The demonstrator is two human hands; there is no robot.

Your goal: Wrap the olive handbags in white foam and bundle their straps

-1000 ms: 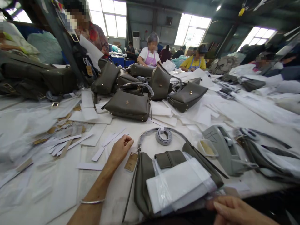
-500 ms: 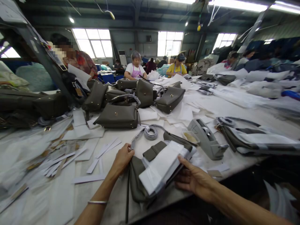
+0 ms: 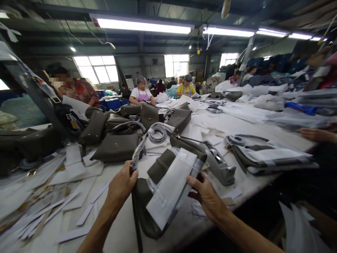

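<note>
**While co-workers sit at the far end, two hands hold a grey handbag over a littered bench**

Where the view looks down a workshop hall, a long white bench (image 3: 118, 225) runs from the near edge to the far windows. A cluster of finished grey bags (image 3: 117, 151) stands on it at centre left, in front of a person in a patterned shirt (image 3: 79, 92). At the far end sit a person in a purple apron (image 3: 140, 94) and a person in a yellow top (image 3: 186, 89).

At the near edge, the grey handbag (image 3: 140, 207) is held between the person's two hands, tilted with its top away from the camera. Whether its lower end touches the bench cannot be told. To its right a second bag (image 3: 271, 158) lies flat, wrapped in white sheet, with a co-worker's hand (image 3: 313, 134) beyond it. A grey tape dispenser (image 3: 219, 165) stands between the two bags, just beside the held one.

A white packet (image 3: 168, 191) in clear film lies across the handbag's front, below a grey flap (image 3: 160, 165). The plastic-wrapped handle (image 3: 138, 151) arches up from the bag's left corner, and a coiled strap (image 3: 157, 134) hangs at its top. White paper strips (image 3: 84, 214) lie scattered to the left.

The left hand (image 3: 122, 184) has its grip closed around the handle's lower end. The right hand (image 3: 205, 195) holds the handbag's right edge, thumb on top and fingers beneath.
</note>
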